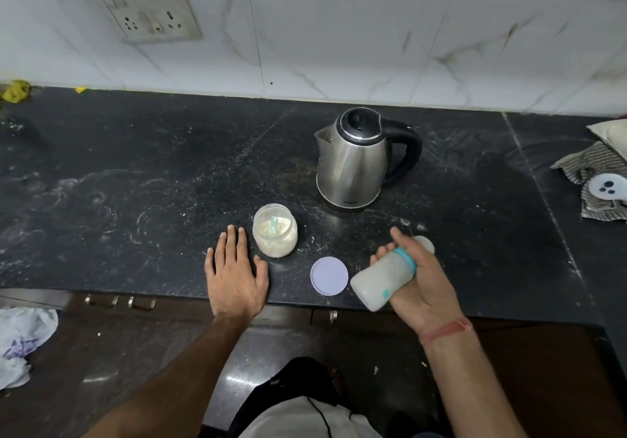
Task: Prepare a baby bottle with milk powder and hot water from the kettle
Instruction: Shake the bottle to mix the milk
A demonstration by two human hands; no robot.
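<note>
Step in hand: shaking, judged from the capped bottle held tilted and the blur on its body.
Baby bottle (380,276): in the right hand, above the near edge of the bench, lying almost on its side, base toward the near left, capped teat end toward the far right; teal collar fitted; cloudy white fill visible.
Right hand (420,278): palm up, fingers (381,255) curled round the bottle just below the collar.
Left hand (234,268): flat on the bench (135,173), palm down, fingers straight and slightly spread, just left of the powder jar; contact with the jar not discernible.
Powder jar (275,230): open, upright, part full of milk powder, a green scoop (274,225) standing in it.
Jar lid (329,275): flat on the bench, between the jar and the bottle, near edge.
Kettle (354,157): steel, lid closed, farther back, spout to the left, handle to the right.
Technique: keep grip firm at the collar; keep the cap seated to prevent leakage; shake away from the open jar to avoid knocking it.
Completion check: no lumps visible through the wall.
Risk: hot contents; loose collar may spray.
Follow-up: refit lid on jar.
</note>
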